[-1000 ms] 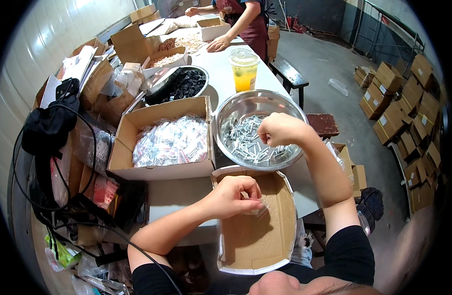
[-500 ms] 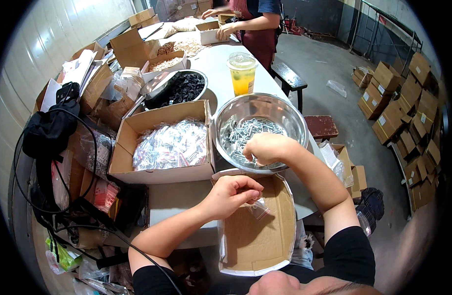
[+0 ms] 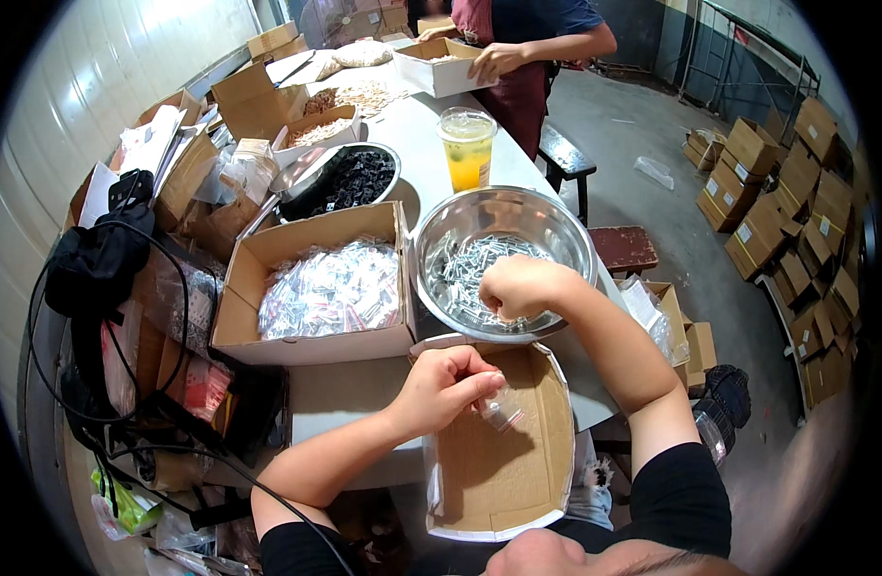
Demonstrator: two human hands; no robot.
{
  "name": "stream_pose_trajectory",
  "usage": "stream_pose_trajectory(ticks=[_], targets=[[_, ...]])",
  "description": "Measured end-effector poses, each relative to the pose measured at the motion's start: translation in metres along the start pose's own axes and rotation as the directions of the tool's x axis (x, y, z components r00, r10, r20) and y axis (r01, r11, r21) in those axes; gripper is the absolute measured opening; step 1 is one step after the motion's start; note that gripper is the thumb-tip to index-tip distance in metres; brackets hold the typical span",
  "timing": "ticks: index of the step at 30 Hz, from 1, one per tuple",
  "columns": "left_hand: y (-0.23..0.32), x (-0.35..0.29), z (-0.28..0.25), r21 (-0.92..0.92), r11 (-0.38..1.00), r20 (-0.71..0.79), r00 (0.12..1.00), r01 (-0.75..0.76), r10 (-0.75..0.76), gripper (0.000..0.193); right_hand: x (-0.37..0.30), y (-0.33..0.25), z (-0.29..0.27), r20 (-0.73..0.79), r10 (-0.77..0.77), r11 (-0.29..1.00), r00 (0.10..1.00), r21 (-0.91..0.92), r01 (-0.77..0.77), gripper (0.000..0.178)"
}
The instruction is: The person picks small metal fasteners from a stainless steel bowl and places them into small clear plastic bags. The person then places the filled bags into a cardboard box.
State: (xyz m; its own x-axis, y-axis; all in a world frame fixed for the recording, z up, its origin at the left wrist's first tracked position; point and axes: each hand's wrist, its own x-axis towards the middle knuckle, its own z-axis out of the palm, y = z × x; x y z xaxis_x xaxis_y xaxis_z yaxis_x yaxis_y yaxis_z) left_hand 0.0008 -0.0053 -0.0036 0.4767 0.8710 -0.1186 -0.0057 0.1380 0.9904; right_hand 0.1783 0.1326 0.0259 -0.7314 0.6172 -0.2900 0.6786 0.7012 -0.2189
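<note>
My left hand (image 3: 443, 389) pinches a small clear zip bag (image 3: 503, 411) above a shallow cardboard tray (image 3: 503, 480). Inside a steel bowl (image 3: 580, 230) my right hand (image 3: 520, 288) is closed, fingers down among loose metal screws (image 3: 470, 264). Whatever its fingertips hold is hidden behind the hand. Left of the bowl stands a cardboard box (image 3: 316, 350), heaped with small filled clear bags (image 3: 331, 293).
A plastic cup of yellow drink (image 3: 467, 154) stands behind the bowl. Farther left are a bowl of black parts (image 3: 350, 178) and a box of tan pieces (image 3: 316, 134). Across the table, a co-worker (image 3: 527, 58) holds a white box (image 3: 436, 75). Cartons (image 3: 748, 158) are stacked at right.
My left hand has shifted slightly left and the bag with it. My right hand stays in the bowl. The co-worker has lifted the white box and moved right with it.
</note>
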Motion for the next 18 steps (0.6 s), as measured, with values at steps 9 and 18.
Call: stream_pose_trajectory(ticks=[9, 18], targets=[[-0.004, 0.006, -0.003, 0.053, 0.989, 0.037, 0.99, -0.136, 0.135, 0.008, 0.01, 0.005, 0.017, -0.111, 0.008, 1.0, 0.994, 0.004, -0.007, 0.02], [-0.009, 0.008, -0.003, -0.074, 0.971, 0.065, 0.97, -0.228, 0.233, 0.011, 0.007, 0.001, 0.016, -0.021, 0.037, 0.998, 0.999, -0.044, -0.038, 0.017]])
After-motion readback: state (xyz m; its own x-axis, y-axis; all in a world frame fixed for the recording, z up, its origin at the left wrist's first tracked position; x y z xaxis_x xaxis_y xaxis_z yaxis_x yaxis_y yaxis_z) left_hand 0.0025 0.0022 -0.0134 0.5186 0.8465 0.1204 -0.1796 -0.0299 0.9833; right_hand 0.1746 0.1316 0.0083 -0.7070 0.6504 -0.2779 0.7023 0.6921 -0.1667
